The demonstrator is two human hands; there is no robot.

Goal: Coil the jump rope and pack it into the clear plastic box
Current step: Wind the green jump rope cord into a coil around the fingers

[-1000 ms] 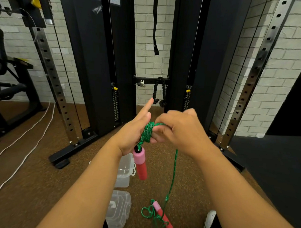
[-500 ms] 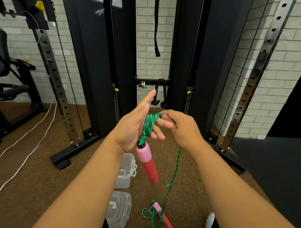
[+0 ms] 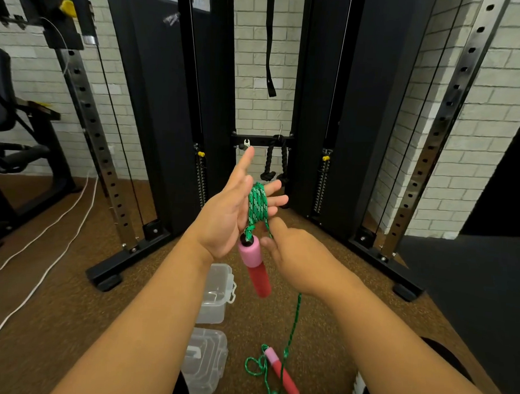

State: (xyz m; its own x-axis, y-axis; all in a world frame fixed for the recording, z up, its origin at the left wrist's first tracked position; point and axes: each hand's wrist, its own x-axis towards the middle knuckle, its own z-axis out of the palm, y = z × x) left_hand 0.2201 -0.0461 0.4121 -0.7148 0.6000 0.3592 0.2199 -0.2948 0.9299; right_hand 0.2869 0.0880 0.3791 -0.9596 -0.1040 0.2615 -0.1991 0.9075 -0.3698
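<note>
My left hand [image 3: 231,213] is raised palm up with fingers spread, and several turns of the green jump rope [image 3: 257,204] are wound around its fingers. One pink and red handle [image 3: 255,266] hangs from the coil below the palm. My right hand [image 3: 295,257] pinches the rope just under the coil. From there the rope drops to the floor, where the second handle [image 3: 280,371] lies among loose loops. The clear plastic box [image 3: 217,292] stands open on the floor under my left forearm, with its lid [image 3: 206,360] lying nearer to me.
A black cable machine [image 3: 167,105] with perforated steel uprights [image 3: 438,129] stands ahead against a white brick wall. A white cable [image 3: 48,242] runs over the brown floor at left. A dark mat [image 3: 470,292] covers the floor at right.
My right hand has come down from the fingertips of my left hand to below the coil, carrying the rope around. My left hand rose a little and opened wider.
</note>
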